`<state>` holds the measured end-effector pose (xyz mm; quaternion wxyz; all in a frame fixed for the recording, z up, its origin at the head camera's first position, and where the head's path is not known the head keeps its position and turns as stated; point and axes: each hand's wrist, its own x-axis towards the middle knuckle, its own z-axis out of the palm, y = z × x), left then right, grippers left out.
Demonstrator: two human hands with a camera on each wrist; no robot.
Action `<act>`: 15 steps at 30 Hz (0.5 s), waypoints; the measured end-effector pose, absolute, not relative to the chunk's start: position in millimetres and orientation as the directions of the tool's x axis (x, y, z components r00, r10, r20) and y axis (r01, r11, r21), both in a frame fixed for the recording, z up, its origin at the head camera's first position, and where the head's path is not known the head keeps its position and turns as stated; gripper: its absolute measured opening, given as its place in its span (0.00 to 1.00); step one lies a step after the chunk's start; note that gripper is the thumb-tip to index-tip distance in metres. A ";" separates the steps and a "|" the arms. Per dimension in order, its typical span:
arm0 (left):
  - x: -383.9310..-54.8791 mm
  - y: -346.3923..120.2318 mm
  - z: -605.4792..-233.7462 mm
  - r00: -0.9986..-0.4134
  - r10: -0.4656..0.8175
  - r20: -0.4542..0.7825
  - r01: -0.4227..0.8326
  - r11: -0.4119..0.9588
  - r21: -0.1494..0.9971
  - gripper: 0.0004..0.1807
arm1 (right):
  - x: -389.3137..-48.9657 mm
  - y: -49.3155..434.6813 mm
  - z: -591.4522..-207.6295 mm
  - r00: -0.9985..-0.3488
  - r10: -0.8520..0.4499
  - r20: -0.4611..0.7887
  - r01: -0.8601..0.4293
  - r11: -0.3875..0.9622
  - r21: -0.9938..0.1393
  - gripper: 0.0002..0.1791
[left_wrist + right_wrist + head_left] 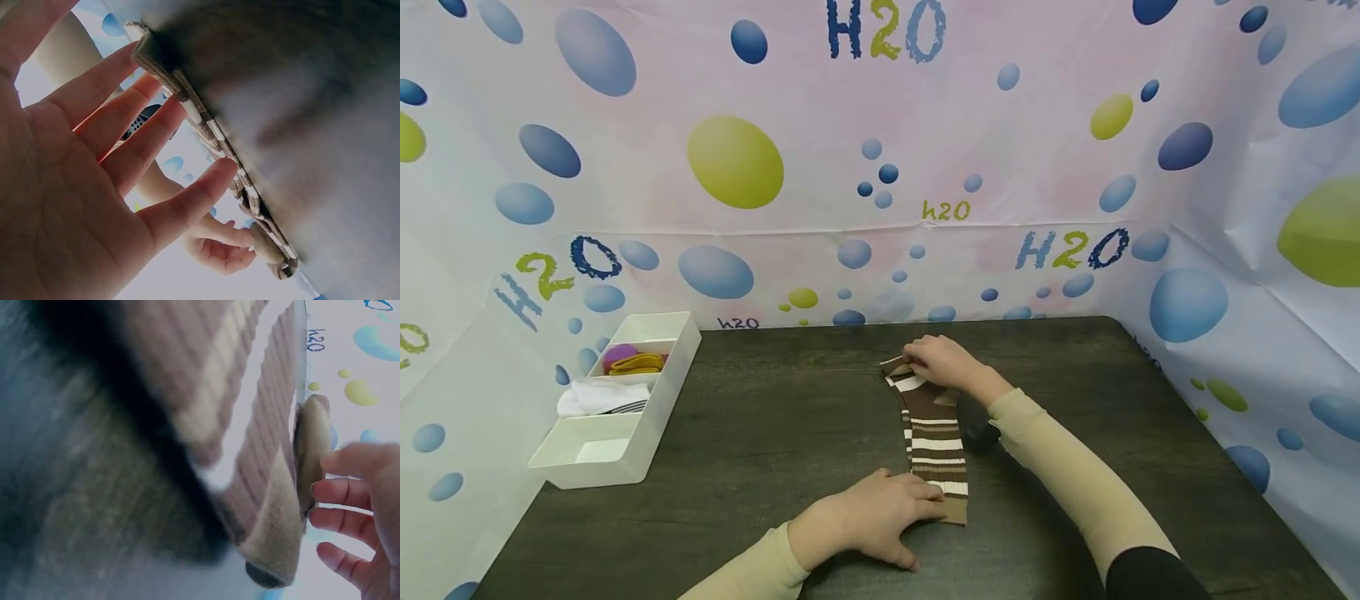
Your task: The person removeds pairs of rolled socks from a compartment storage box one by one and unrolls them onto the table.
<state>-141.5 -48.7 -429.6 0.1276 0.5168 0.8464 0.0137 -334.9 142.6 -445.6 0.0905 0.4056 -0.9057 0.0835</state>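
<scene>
I'm working at the dark table (775, 417) with a striped pair of socks (935, 446) lying flat in front of me, one seemingly layered on the other, the near end pointing towards me. My left hand (883, 512) is resting over that near end with its fingers spread and straight, gripping nothing. My right hand (943, 362) is reaching to the far end, its bent fingertips touching the fabric by the toe; the thumb is hiding, so I can't tell whether I'm pinching the cloth or only pressing it.

The layers aren't lining up perfectly: a striped edge is peeking out along the left side, and the far end is sitting askew. If I were tugging with the right hand while the left was pressing this lightly, the whole pair could be sliding or twisting. If I were catching only the top layer, the two could be shearing apart, and the ribbed knit might be bunching or stretching. A loose touch at the toe could be letting the edge curl up.

Over to the left, the white tray (662, 417) is holding a mustard cloth (636, 364) and a white cloth (597, 397), both well apart from my hands.
</scene>
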 end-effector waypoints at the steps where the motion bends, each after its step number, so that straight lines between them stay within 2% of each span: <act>1: -141.5 -48.7 -429.7 -0.434 0.878 -0.200 0.871 0.466 0.154 0.35 | -334.7 142.6 -445.8 -0.661 -0.719 0.213 -0.745 0.662 -0.078 0.08; 6: -141.0 -48.9 -430.0 -0.439 0.878 -0.190 0.871 0.468 0.148 0.34 | -337.2 140.0 -446.6 -0.692 -0.705 0.157 -0.719 0.693 -0.055 0.21; 11: -140.9 -49.7 -429.4 -0.438 0.879 -0.189 0.873 0.466 0.147 0.33 | -346.7 131.4 -446.9 -0.692 -0.703 0.162 -0.715 0.699 -0.020 0.18; 15: -140.8 -49.5 -428.8 -0.432 0.884 -0.182 0.877 0.458 0.145 0.32 | -353.5 125.0 -445.8 -0.685 -0.706 0.177 -0.710 0.702 0.053 0.15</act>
